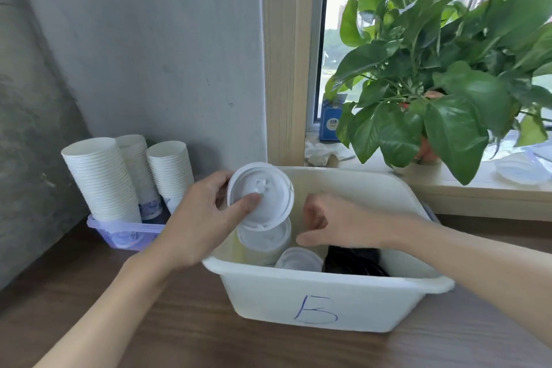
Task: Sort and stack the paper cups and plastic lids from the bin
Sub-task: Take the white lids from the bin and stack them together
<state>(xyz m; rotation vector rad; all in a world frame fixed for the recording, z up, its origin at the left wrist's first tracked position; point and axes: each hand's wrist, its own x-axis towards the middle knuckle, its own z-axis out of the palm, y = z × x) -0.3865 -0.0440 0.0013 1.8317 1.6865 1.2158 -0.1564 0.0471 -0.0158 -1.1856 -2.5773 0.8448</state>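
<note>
1. Squarely on the brown wooden bench (149, 323) stands a white bin (328, 287), with a blue "B" handwritten on its near wall.
2. The left grip (203, 218) grasps a white plastic lid (260, 194) over the bin's far left corner. The thumb presses on the lid's top face and the fingers curl behind its left edge. The lid is tilted toward the camera.
3. Just below the held lid, inside the bin, a stack of white lids (265, 243) stands at the left side. Another white lid (298, 258) sits just right of that stack, close to the near wall. A pile of black lids (355, 260) lies beside it.
4. The right grip (322, 218) reaches into the middle of the bin, fingers curled downward and thumb pointing left. It is blurred, so I cannot tell whether it clasps anything.
5. Left of the bin, against the grey wall, three tall stacks of white paper cups (101, 179) stand leaning in a pale purple tray (128, 233). Blue print shows low on the two rear stacks.
6. Behind the bin, the window sill (463, 188) carries a leafy green potted plant (433, 75), a blue box (330, 122) and some crumpled white paper (322, 152).
</note>
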